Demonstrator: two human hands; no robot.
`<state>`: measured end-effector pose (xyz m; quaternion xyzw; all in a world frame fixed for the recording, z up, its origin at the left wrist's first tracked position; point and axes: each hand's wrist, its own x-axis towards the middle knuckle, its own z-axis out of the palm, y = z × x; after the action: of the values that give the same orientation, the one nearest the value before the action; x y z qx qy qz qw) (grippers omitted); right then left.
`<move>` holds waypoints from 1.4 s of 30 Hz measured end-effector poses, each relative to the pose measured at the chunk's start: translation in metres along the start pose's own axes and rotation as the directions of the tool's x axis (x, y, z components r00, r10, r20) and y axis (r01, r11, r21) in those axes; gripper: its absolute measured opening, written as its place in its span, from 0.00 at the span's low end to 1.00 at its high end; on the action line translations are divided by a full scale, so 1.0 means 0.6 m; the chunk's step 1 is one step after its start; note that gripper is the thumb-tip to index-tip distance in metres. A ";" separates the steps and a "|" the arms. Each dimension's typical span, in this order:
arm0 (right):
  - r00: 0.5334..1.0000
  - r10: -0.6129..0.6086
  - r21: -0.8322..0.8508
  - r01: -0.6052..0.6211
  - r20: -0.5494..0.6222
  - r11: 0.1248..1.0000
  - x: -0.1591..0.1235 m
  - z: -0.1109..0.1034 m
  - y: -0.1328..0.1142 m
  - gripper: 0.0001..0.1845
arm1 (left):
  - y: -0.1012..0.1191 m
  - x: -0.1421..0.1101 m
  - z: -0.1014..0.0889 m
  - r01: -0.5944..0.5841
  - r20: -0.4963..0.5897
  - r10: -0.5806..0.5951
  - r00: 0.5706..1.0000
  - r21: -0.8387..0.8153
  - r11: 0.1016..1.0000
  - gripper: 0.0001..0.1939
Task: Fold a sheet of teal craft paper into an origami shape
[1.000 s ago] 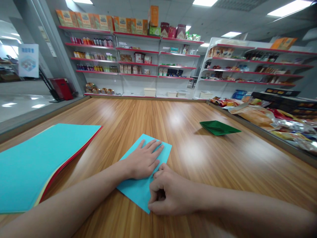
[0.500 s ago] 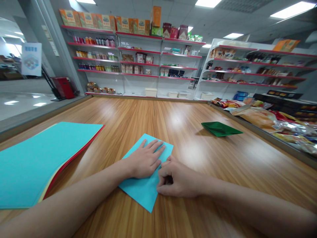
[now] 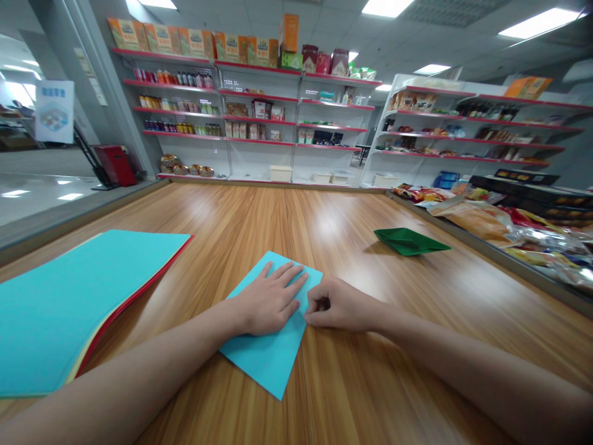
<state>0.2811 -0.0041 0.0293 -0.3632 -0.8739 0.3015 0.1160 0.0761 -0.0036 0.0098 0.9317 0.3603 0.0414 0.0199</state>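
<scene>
A light-blue sheet of paper (image 3: 266, 363), apparently folded, lies flat at an angle on the wooden table. My left hand (image 3: 271, 300) rests flat on top of it, fingers spread, covering its middle. My right hand (image 3: 340, 304) is curled into a loose fist at the right edge of the paper, touching it near the upper right corner. The hollow inside that fist looks dark, and nothing shows in it. The fingertips of the right hand are partly hidden.
To the left lies a stack of coloured paper (image 3: 88, 296), blue on top with yellow and red beneath. A folded green paper piece (image 3: 410, 241) sits at the right. Packaged snacks (image 3: 491, 228) border the table's right side, and stocked shelves (image 3: 259, 123) stand behind.
My right hand has slid up along the right edge of the blue paper, away from me. My left hand has stayed flat on the sheet. The view has shifted slightly.
</scene>
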 end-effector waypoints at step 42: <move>0.988 0.147 0.157 -0.153 0.047 0.976 0.034 -0.078 0.080 0.10 | 0.007 0.007 -0.020 -0.021 0.021 0.021 1.000 -0.006 1.000 0.26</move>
<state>0.3133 0.0577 0.0367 -0.4123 -0.8189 0.3848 0.1065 0.0810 -0.0036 0.0221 0.9358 0.3500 0.0327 0.0261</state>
